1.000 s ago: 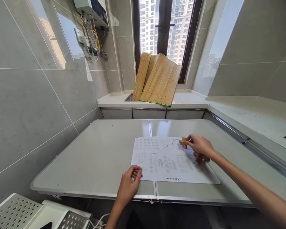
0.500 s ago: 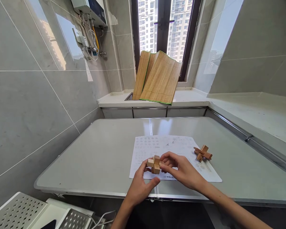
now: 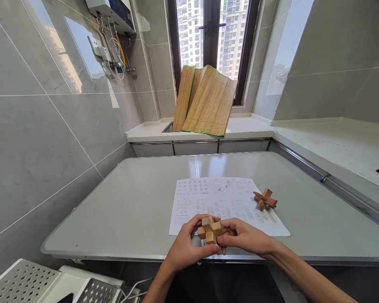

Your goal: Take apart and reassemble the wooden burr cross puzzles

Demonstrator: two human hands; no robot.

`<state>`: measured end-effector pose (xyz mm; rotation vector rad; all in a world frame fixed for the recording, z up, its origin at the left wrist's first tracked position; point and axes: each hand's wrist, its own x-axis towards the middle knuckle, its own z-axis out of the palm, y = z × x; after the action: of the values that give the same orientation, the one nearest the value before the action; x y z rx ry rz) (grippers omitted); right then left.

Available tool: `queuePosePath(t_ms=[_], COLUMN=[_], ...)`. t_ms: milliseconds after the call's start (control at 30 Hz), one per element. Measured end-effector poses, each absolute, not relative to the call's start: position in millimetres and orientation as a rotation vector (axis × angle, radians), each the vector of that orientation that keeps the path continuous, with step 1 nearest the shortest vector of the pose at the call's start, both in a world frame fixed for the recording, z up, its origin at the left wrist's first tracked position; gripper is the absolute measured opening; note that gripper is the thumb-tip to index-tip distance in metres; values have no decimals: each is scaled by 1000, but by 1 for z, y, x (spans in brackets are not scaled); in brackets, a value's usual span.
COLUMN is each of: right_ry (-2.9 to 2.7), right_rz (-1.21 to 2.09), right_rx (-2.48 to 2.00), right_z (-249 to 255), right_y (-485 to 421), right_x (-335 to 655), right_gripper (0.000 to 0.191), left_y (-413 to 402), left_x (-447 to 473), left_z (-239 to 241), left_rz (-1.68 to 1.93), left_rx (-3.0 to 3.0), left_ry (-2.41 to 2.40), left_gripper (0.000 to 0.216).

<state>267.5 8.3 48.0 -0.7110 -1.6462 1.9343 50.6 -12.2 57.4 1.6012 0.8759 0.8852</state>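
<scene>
Both hands hold a light wooden burr puzzle [image 3: 210, 229] just above the near edge of the grey table [image 3: 132, 210]. My left hand [image 3: 185, 248] cups it from the left and below, thumb under it. My right hand [image 3: 244, 236] grips its right side with closed fingers. A second, darker wooden burr puzzle [image 3: 265, 199] lies on the right part of a printed paper sheet [image 3: 221, 202], apart from both hands.
A rolled bamboo mat [image 3: 205, 101] leans against the window on the back counter. A raised counter [image 3: 337, 147] runs along the right side. White perforated shelves [image 3: 22, 282] sit below the table at the lower left. A water heater with hoses [image 3: 110, 25] hangs on the left wall.
My right hand carried the light puzzle from the sheet's far right toward me and my left hand joined it. The darker puzzle, earlier under my right hand, now lies uncovered.
</scene>
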Motion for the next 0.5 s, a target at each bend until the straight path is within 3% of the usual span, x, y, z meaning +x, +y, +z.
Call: queuePosePath(t_ms=[200,333,500], right_ry=[-1667,-1701,-1662], right_rz=[1716,1371,1262], right_rx=[-822,-991,-1009], right_z=[45,33,4], right_y=[1,1,16], right_x=[267,265,263], right_gripper=[22,6,20], left_y=[-13,-6,13], left_x=[55,62,76], left_z=[62,54,27], left_rz=[881,968,1069], left_rx=[1718,1757,1678], left_ry=[936,1024,1117], left_gripper=[55,54,57])
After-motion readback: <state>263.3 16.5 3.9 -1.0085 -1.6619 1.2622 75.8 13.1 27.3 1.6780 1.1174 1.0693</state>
